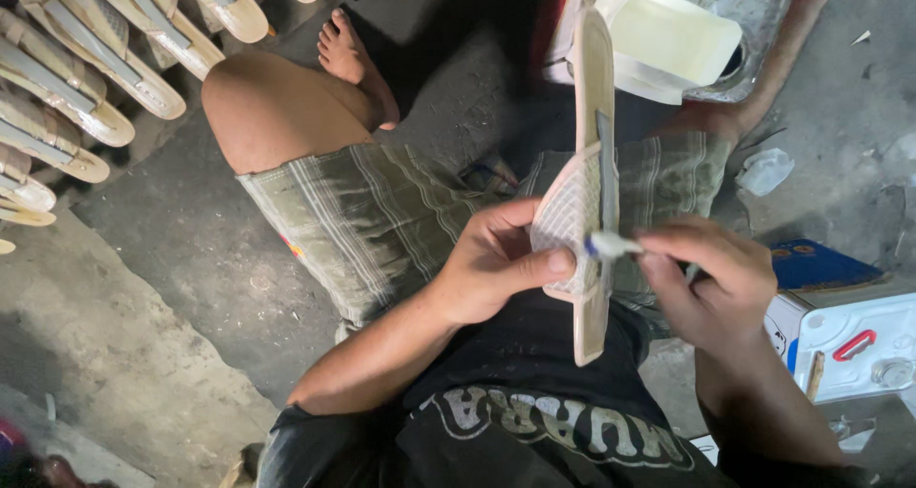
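Item, nearest: your left hand grips a beige sandal by its woven strap, thumb pressed on top. The sandal stands on edge over your lap, long axis running away from you. Your right hand pinches a small white applicator, tip touching the strap. Beyond: a cream container. Far left: a row of sandals on the floor.

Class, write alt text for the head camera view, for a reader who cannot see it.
A seated person's left hand holds a beige sandal on edge by its woven strap, while the right hand presses a small white-tipped tool against the strap. Rows of similar sandals lie on the concrete floor at upper left.
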